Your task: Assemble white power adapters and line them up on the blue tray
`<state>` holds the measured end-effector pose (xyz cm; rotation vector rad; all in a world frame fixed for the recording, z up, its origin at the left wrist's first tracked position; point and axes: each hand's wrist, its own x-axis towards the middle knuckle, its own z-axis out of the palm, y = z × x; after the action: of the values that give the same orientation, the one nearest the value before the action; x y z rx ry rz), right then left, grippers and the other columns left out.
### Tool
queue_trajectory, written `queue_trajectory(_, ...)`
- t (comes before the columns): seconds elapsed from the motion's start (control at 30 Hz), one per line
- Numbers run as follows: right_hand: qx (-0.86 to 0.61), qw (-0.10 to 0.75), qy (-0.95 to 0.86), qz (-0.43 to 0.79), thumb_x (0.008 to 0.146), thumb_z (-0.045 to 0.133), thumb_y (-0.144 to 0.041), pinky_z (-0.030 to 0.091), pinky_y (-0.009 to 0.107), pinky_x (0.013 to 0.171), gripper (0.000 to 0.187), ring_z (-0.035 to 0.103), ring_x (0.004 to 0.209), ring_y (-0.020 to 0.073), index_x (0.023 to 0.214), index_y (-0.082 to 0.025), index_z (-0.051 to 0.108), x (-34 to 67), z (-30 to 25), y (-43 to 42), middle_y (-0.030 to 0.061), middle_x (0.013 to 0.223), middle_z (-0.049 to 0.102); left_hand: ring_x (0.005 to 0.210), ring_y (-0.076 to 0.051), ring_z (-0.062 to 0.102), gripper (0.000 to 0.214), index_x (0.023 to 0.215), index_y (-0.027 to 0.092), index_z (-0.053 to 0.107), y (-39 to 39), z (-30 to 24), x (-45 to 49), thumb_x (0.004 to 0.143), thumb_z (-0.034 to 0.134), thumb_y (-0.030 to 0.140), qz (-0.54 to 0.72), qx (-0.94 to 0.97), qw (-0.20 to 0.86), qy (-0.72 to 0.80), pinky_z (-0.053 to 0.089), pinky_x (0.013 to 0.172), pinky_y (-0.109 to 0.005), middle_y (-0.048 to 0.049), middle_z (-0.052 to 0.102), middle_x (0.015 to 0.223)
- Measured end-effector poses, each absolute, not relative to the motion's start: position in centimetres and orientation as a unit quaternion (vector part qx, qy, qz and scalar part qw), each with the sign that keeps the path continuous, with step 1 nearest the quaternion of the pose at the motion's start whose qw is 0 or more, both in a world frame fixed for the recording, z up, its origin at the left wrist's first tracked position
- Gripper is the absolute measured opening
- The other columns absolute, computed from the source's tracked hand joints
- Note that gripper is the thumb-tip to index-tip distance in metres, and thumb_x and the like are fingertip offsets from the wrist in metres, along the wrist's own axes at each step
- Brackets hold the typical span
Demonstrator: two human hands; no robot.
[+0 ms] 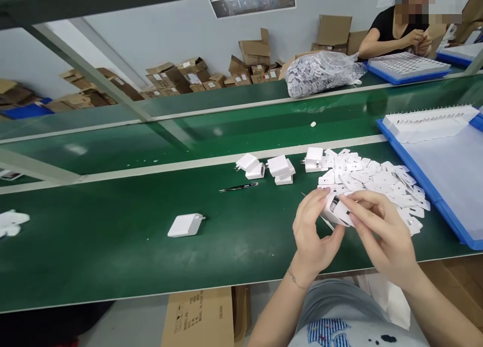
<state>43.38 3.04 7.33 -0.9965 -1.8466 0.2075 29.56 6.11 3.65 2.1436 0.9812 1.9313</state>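
Note:
My left hand [315,228] is closed around a white charger housing [330,212], whose open end faces right and shows dark parts inside. At that open end, my right hand [381,226] pinches a small white end plate [342,213] with a dark slot, touching the housing. Just beyond my hands spreads a heap of white plates [370,178]. Several white chargers with metal prongs, such as this charger [279,166], stand left of the heap. Black tweezers [238,187] lie in front of them. Farther left, a single white charger [184,225] rests on the green surface.
At right is a blue-edged tray [428,186] with a white rack [430,123] in it. Across the line sit a clear bag of white parts [320,72] and another filled tray [409,67], near a seated person [392,37]. Cardboard boxes [192,72] line the wall.

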Motion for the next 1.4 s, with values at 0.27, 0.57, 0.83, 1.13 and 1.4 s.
queue_trajectory(0.27,-0.430,0.444,-0.786,0.009,0.091,0.057,-0.004,0.055,0.039,0.086,0.076,0.054,0.113,0.0259,0.157,-0.030,0.030,43.5,5.8,2.4,0.0128,0.121,0.054,0.116,-0.027,0.064,0.054,0.129,0.022,0.044,6.3,3.0,29.5,0.082,0.072,0.017,0.634,0.692,0.102,0.330,0.058,0.095,-0.049,-0.0153,0.064,0.121)
queue_trajectory(0.57,-0.427,0.520,-0.740,-0.006,0.085,0.066,0.000,0.055,0.037,0.070,0.074,0.061,0.095,0.0222,0.145,-0.039,0.049,42.7,6.6,2.8,0.0074,0.107,0.065,0.113,-0.027,0.066,0.053,0.131,0.021,0.044,6.2,2.4,30.0,0.085,0.071,0.023,0.636,0.695,0.062,0.331,0.058,0.095,-0.050,-0.0154,0.066,0.119)
queue_trajectory(0.83,-0.429,0.499,-0.751,-0.052,0.084,0.066,-0.003,0.054,0.038,0.066,0.074,0.062,0.091,0.0251,0.149,-0.033,0.046,42.4,6.5,2.7,0.0118,0.105,0.066,0.108,-0.026,0.069,0.057,0.132,0.019,0.043,6.1,2.0,30.2,0.083,0.073,0.018,0.632,0.702,0.005,0.328,0.062,0.085,-0.045,-0.0162,0.069,0.115)
queue_trajectory(1.13,-0.446,0.498,-0.697,0.261,0.095,0.056,-0.020,0.057,0.038,0.091,0.053,0.060,0.114,0.0218,0.143,-0.041,0.050,43.5,5.6,2.2,0.0060,0.123,0.062,0.102,-0.023,0.072,0.055,0.133,0.024,0.047,6.2,1.9,29.4,0.085,0.073,0.027,0.623,0.723,-0.038,0.296,0.061,0.082,-0.042,-0.0140,0.073,0.114)
queue_trajectory(1.4,-0.427,0.484,-0.522,0.557,0.089,0.067,-0.041,0.059,0.037,0.092,0.048,0.063,0.121,0.0250,0.136,-0.033,0.061,43.9,4.5,2.0,0.0067,0.136,0.063,0.093,-0.021,0.076,0.066,0.144,0.027,0.038,6.1,1.9,29.7,0.086,0.071,0.034,0.600,0.736,-0.093,0.299,0.054,0.087,-0.043,-0.0102,0.078,0.102)
